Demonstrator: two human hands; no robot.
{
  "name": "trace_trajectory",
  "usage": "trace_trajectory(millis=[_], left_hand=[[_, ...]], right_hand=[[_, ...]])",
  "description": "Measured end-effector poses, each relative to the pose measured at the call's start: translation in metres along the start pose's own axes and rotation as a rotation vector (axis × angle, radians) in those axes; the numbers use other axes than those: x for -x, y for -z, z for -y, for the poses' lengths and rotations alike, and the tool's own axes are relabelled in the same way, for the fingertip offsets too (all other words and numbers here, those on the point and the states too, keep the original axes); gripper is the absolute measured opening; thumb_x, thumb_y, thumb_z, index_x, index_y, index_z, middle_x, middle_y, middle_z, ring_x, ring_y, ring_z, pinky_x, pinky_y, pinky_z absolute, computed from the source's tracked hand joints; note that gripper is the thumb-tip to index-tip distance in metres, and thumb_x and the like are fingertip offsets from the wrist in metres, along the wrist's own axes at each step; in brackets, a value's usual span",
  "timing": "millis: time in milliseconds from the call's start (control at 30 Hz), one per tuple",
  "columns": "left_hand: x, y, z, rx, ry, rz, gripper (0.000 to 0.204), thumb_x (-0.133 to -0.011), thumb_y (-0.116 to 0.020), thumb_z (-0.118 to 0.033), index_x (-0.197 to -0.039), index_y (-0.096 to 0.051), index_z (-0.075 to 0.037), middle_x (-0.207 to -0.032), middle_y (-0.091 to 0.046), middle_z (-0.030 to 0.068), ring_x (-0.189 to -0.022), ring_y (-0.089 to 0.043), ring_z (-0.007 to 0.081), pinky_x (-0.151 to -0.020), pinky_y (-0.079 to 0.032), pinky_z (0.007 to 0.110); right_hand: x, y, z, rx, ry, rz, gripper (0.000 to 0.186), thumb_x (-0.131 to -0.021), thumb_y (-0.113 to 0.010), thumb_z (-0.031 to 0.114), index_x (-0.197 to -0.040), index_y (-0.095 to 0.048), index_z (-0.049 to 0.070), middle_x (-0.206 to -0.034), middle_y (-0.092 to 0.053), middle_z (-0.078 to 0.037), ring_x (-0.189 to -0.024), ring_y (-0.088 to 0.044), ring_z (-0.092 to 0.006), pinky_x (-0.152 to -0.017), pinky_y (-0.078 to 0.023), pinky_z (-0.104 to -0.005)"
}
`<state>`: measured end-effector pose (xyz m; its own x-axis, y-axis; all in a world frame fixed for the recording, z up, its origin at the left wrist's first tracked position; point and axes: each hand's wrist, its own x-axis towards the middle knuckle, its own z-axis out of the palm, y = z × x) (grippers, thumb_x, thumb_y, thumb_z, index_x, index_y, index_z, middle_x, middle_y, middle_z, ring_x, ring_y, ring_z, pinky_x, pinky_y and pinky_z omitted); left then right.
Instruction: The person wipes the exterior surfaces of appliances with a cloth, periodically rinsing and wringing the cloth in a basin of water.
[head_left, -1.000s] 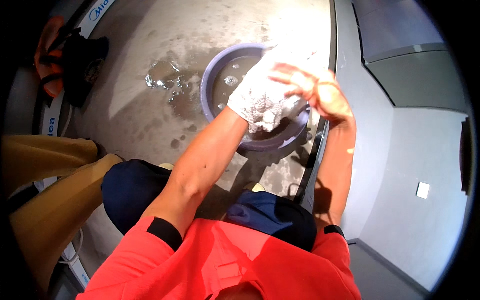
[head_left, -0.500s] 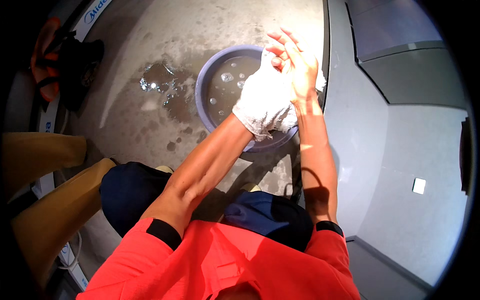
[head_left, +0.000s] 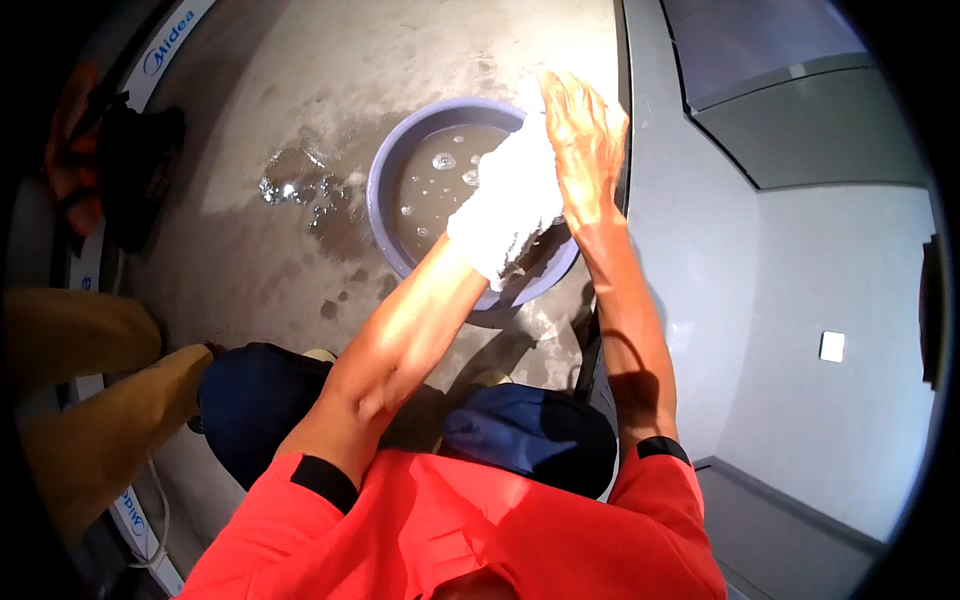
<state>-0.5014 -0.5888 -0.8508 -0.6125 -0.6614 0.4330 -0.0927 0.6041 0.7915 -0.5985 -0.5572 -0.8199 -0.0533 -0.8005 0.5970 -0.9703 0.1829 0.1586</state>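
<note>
A wet white cloth covers my left hand like a wrap, from the wrist up. My left forearm reaches in from below, and the fingers of that hand are hidden under the fabric. Against the right side of the cloth lies my right hand, its back showing and its fingers bent over the covered hand. Both hands are above the right part of a round purple basin. Cloudy brownish water with a few bubbles stands in it.
Wet patches mark the concrete floor left of the basin. A grey wall panel runs close along the right. Another person's tan trouser legs are at the left, near a white rail and a black and orange object.
My right hand has turned, and its fingers now fold over the cloth-covered left hand instead of spreading upward. The view has shifted slightly.
</note>
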Motion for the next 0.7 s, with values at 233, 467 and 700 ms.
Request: trace_trajectory(millis=[233, 467, 700], left_hand=[[-0.02, 0.02, 0.041, 0.959, 0.315, 0.034, 0.036, -0.094, -0.043, -0.018, -0.124, -0.045, 0.0, -0.122, -0.052, 0.0157, -0.114, -0.049, 0.0251, -0.098, -0.037, 0.032], [0.011, -0.045, 0.036, 0.907, 0.487, -0.005, 0.034, -0.093, -0.044, -0.016, -0.123, -0.046, 0.0, -0.121, -0.053, 0.0154, -0.113, -0.05, 0.0245, -0.098, -0.037, 0.032], [-0.016, -0.039, 0.056, 0.908, 0.584, 0.009, 0.033, -0.093, -0.044, -0.015, -0.122, -0.048, -0.001, -0.12, -0.054, 0.015, -0.112, -0.051, 0.0238, -0.097, -0.038, 0.032]], right_hand=[[0.03, 0.01, 0.032, -1.155, -0.717, -0.037, 0.055, -0.091, -0.051, 0.011, -0.14, -0.027, 0.007, -0.139, -0.037, -0.013, -0.125, -0.04, -0.0249, -0.104, -0.03, -0.0416], [0.026, -0.028, 0.005, -2.13, -1.288, 0.055, 0.04, -0.091, -0.051, 0.028, -0.122, -0.051, 0.002, -0.114, -0.059, -0.014, -0.104, -0.057, -0.0237, -0.091, -0.047, -0.0362], [-0.004, -0.058, 0.005, -2.225, -1.57, 0.053, 0.038, -0.095, -0.044, 0.03, -0.118, -0.053, 0.001, -0.108, -0.061, -0.012, -0.099, -0.059, -0.0222, -0.086, -0.049, -0.0329]])
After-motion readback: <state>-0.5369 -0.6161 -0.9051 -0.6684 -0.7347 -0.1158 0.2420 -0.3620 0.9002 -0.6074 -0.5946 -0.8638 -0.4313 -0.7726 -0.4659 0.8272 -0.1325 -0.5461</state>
